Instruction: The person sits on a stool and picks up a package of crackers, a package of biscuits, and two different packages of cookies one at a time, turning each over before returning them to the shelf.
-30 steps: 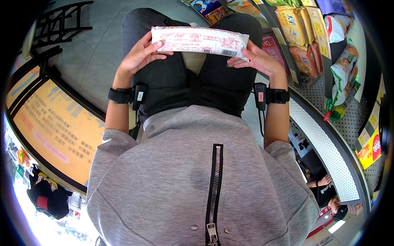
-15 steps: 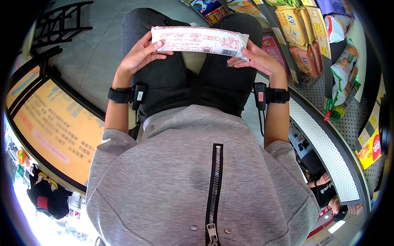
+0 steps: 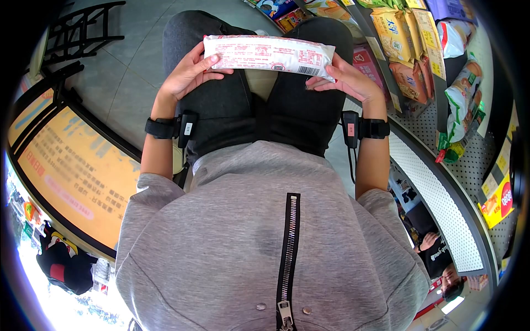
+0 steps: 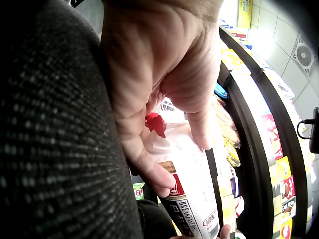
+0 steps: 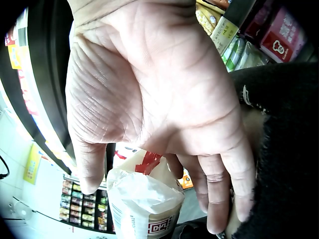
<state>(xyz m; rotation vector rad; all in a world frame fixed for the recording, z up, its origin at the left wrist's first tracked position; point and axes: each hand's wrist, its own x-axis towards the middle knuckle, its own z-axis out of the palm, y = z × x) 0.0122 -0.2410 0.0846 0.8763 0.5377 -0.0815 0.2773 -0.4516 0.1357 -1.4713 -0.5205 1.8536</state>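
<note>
My left hand [image 3: 190, 73] and right hand [image 3: 354, 81] pinch opposite ends of a long, white, red-printed plastic packet [image 3: 256, 54]. Its barcode [image 3: 308, 71] faces me.

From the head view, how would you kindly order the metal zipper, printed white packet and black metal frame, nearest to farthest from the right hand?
1. Printed white packet, held by the right hand.
2. Metal zipper, at lower center.
3. Black metal frame, at upper left.

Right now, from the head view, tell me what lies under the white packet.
Beneath the white packet, dark trouser legs show, with a pale surface between them; both hands hold its ends. What it directly covers is hidden.
</note>
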